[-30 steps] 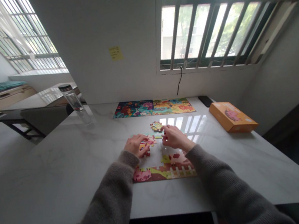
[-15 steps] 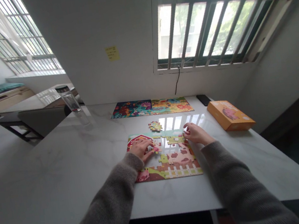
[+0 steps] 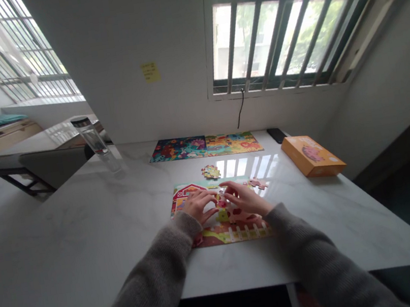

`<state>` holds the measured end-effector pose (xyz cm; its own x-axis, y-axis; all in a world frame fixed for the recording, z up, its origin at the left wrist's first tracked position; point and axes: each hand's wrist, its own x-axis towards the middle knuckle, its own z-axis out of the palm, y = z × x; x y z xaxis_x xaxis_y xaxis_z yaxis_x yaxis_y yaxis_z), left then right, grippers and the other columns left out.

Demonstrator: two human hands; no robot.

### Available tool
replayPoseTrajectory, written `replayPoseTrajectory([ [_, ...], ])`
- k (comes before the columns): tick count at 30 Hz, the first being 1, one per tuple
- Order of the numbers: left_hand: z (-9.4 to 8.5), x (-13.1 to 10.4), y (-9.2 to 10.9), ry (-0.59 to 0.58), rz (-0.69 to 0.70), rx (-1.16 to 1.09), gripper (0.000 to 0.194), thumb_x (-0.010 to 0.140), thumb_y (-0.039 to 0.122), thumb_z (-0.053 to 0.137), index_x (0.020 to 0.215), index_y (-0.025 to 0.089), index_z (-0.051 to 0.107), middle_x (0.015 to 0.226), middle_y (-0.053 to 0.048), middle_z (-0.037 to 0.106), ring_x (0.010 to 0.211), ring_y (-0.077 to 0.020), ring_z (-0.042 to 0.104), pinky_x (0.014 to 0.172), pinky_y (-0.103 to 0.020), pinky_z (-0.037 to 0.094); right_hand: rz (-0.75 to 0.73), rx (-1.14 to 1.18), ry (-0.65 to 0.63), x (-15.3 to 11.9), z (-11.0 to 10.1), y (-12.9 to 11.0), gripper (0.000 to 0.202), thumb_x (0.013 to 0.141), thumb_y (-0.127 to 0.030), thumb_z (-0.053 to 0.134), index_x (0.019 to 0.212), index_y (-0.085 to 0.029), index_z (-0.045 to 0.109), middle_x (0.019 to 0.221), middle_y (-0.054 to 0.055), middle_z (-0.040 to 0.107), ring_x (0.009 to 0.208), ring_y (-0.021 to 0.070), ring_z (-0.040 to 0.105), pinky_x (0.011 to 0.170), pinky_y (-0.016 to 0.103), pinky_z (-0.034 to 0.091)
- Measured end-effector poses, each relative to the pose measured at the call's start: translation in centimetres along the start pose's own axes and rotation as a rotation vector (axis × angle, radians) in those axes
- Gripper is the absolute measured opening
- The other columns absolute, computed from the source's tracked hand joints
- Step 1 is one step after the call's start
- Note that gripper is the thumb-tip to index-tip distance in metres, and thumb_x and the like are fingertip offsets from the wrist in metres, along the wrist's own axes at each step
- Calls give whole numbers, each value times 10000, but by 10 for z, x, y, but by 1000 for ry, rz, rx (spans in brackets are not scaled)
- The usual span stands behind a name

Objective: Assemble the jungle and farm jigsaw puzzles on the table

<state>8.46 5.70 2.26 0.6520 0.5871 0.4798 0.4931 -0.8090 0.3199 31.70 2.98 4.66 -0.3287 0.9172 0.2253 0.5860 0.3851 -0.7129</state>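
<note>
A farm jigsaw puzzle lies partly assembled on the table, with a red barn at its upper left and a white fence along the bottom. My left hand rests over its left half, thumb and fingers curled in around a small pink puzzle piece. From the other side my right hand reaches over the middle, its fingertips closed at the same piece. My fingers cover part of that piece. A loose pink puzzle piece lies at the puzzle's upper right edge, just beyond my right hand.
Behind the puzzle sits a small pile of pieces. Farther back are two finished puzzles, one dark blue and one yellow. A phone and an orange box are at right, a glass bottle at left.
My right hand has moved left from the puzzle's upper right edge to the middle, beside my left hand. A loose pink piece now shows where it was. The view has shifted slightly.
</note>
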Motion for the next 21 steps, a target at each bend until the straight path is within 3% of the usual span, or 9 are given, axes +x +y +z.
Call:
replayPoseTrajectory([
  [8,4,-1,0,-5,3,15,179,862,277,706,1033,249,664,1251,-55,642,1148,-253,584,1010,-436,452,53,40,51,3,10,9,276,926,-280,537,1132,-185,695,837,13,721,738,147,616,697,256,464],
  [12,2,-1,-1,-12,-6,29,167,859,250,687,1026,248,674,1121,-60,645,1070,-248,582,978,-424,470,63,-47,75,5,14,14,264,922,-250,538,1119,-197,706,887,24,731,787,159,629,729,266,464],
  [21,9,-2,5,-97,39,46,163,866,311,683,1013,241,698,1079,-66,645,1038,-258,565,956,-426,467,39,-185,72,5,18,3,243,956,-197,521,1104,-186,713,901,43,717,866,175,598,812,285,459],
])
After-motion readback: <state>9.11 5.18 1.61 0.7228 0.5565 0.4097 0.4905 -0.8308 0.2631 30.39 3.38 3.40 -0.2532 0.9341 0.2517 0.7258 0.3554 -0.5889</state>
